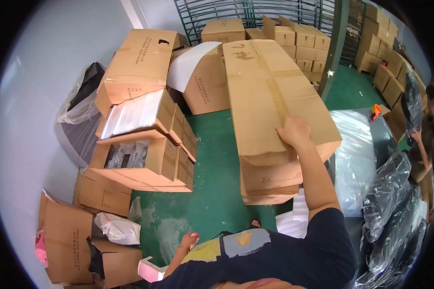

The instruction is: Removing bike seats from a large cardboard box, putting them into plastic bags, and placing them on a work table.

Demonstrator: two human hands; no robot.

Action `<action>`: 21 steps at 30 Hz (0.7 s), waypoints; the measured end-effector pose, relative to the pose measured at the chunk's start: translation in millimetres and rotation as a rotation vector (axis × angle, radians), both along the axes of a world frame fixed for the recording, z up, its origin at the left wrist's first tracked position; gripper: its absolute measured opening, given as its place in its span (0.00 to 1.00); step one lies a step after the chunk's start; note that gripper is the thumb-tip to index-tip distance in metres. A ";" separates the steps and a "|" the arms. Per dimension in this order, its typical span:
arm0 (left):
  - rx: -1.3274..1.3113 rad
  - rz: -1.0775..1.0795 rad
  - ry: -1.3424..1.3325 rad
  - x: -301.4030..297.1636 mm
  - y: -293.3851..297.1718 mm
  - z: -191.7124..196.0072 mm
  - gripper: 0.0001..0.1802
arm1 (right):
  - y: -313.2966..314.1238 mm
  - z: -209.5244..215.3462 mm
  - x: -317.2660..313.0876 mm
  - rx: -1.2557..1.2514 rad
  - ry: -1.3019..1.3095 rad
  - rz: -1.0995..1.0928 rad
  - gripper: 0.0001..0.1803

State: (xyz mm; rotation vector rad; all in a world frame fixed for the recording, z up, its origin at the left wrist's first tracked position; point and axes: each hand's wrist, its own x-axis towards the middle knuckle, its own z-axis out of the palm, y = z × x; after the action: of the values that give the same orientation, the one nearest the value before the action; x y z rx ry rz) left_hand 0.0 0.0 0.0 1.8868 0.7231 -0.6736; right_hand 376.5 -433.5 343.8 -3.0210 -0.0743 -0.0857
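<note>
A long brown carton (253,91), sealed along its top with tape, stands in front of me on other cardboard. My right hand (294,132) rests on its top near the closer end, the thumb spread away from the other fingers. Those fingers look partly bent, and their tips are hard to see. Low beside my body hangs my left hand (190,240), its fingers curled in with nothing visible in them. Nearest to that hand is a white and pink object (151,269) at the lower left.
At the left, an open carton (152,159) holds plastic-wrapped dark items, with white sheets (132,113) above it. Plastic-wrapped black goods (390,212) lie at the right near an orange tape dispenser (375,112). A green post (334,53) rises behind. Another person's arm (421,147) shows far right.
</note>
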 end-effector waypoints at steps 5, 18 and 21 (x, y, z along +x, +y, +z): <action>-0.322 0.248 -0.135 133.8 -58.8 85.1 0.17 | -36.0 28.1 47.5 0.840 0.292 -0.021 0.31; 0.007 -0.144 -1.624 443.6 -34.8 382.9 0.14 | 172.1 26.9 -17.2 0.355 -0.041 0.865 0.47; 0.191 -0.499 -1.700 468.9 -50.4 395.3 0.15 | 188.3 2.0 -17.4 -0.037 0.043 0.871 0.43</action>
State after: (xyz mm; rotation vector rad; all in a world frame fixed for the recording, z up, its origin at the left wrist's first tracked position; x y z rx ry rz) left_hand 468.9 -50.4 395.3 2.0176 -0.8060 0.8101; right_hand 359.1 -245.2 345.8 -2.7292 -1.3480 0.0630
